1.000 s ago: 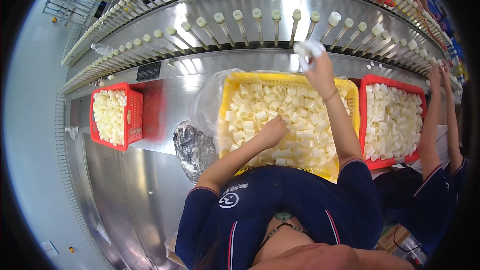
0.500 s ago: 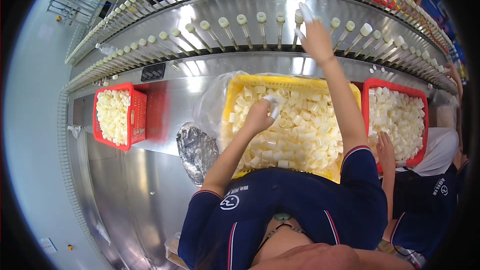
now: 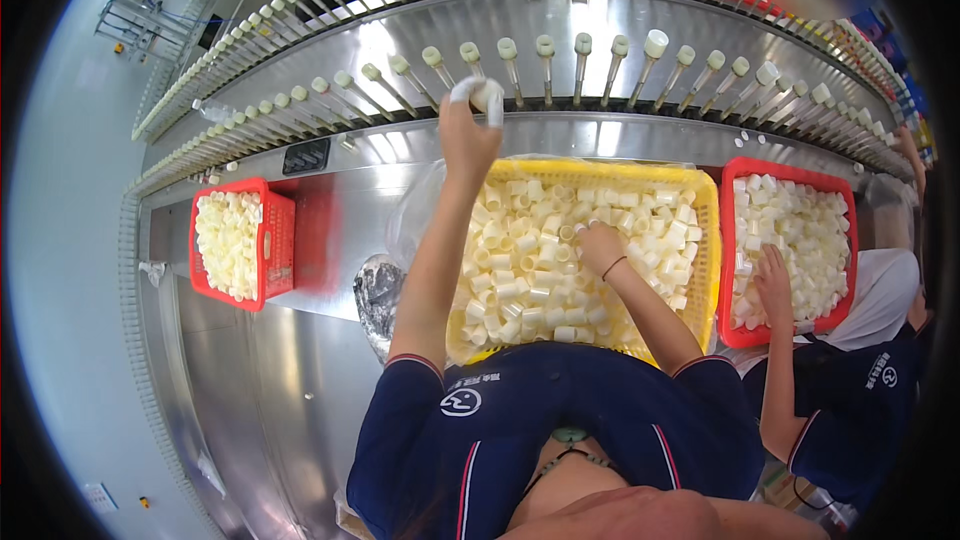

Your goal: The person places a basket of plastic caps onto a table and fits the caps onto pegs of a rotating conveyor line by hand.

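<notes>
White cap [image 3: 490, 98] pinched in left grip [image 3: 468, 128] at peg row | right grip [image 3: 600, 245] curled, buried among basket [image 3: 706, 240] caps

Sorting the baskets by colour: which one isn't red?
The yellow basket in the middle, where the right hand digs into caps; the baskets beside it are red.

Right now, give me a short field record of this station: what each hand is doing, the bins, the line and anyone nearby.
left hand: raised to the peg row, gripping a white cap
right hand: down in the yellow basket, among loose white caps
yellow basket: full of caps, directly in front of the person
red basket, left: holds caps, untouched
red basket, right: holds caps; a co-worker's hand is in it
peg row: curved line of capped pegs behind the baskets
</notes>
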`<move>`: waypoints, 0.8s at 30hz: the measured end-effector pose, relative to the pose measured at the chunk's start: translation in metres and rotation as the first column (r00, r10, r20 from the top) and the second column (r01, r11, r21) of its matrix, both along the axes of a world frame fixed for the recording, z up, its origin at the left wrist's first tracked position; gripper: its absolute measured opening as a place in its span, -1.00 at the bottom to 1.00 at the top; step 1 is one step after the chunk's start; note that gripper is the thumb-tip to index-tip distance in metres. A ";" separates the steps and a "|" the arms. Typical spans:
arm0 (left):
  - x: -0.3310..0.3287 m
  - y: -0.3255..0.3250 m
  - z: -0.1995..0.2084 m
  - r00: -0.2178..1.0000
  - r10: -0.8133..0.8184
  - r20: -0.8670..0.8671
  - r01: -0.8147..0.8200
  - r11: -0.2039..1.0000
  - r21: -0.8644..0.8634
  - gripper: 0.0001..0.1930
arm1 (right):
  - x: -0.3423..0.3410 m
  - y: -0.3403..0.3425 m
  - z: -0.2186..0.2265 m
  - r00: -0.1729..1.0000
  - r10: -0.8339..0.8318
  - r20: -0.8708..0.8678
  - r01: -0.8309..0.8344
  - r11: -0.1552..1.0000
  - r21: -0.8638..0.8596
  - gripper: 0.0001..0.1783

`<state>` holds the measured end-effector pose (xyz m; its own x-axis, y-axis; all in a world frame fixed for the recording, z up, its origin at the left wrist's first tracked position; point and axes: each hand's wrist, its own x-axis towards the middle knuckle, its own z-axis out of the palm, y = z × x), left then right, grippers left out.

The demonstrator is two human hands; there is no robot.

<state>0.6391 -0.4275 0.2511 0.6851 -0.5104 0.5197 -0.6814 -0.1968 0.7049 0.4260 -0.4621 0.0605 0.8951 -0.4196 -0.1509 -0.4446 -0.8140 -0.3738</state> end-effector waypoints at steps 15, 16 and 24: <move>-0.038 -0.101 0.005 0.589 -0.445 0.675 0.133 0.877 0.462 -0.64 | -0.014 0.009 -0.008 0.868 -0.359 0.344 0.320 0.933 0.165 -0.77; -0.065 -0.089 0.006 0.573 -0.394 0.718 0.244 0.919 0.309 -0.54 | -0.020 0.006 0.001 0.795 -0.449 0.408 0.342 0.887 0.310 -0.75; -0.135 0.070 -0.145 0.691 -0.671 -0.271 0.518 0.198 0.832 -0.61 | -0.049 -0.021 0.005 0.671 -0.544 0.504 0.244 0.804 0.542 -0.67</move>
<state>0.5036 -0.3579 0.1059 -0.0535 -0.9319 -0.3588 -0.9282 -0.0861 0.3620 0.3772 -0.4830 0.0656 0.6038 -0.7878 0.1218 -0.2357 -0.3224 -0.9168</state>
